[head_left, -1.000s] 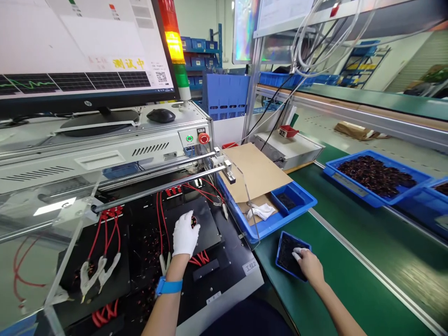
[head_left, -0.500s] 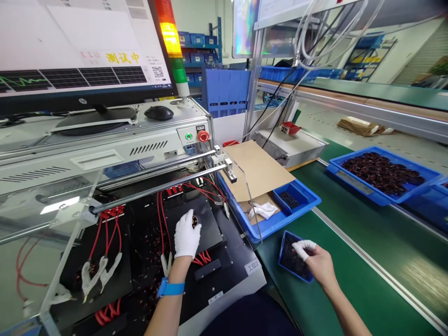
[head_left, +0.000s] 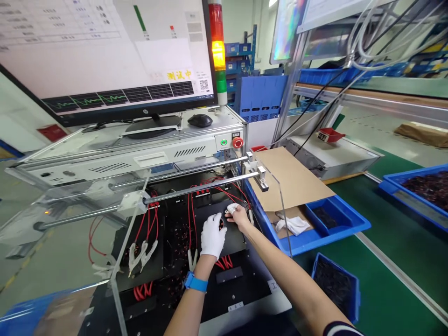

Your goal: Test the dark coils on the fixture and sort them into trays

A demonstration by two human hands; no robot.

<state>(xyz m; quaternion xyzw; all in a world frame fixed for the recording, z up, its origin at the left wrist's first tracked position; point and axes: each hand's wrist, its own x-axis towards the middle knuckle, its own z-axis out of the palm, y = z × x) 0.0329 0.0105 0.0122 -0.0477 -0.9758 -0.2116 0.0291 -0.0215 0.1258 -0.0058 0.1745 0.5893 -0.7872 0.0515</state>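
My left hand (head_left: 212, 235), in a white glove with a blue band at the wrist, rests on the black test plate (head_left: 235, 233) and covers a small dark part there. My right hand (head_left: 237, 214), bare with white finger cots, reaches over the same plate just right of the left hand. Its fingertips are pinched together; whether they hold a small part I cannot tell. Red leads with white clips (head_left: 142, 252) hang over the fixture. A small blue tray of dark parts (head_left: 334, 284) sits on the green belt at lower right.
A clear hinged guard (head_left: 115, 205) stands raised in front of the fixture. A monitor (head_left: 105, 51) and a signal tower lit amber (head_left: 217, 51) stand above. A blue bin with cardboard and a white cloth (head_left: 311, 219) lies to the right, and another blue tray of parts (head_left: 420, 186) sits farther right.
My right hand left the small blue tray on the belt and moved left onto the black test plate beside my left hand. The view swung left. My left hand stayed on the plate.
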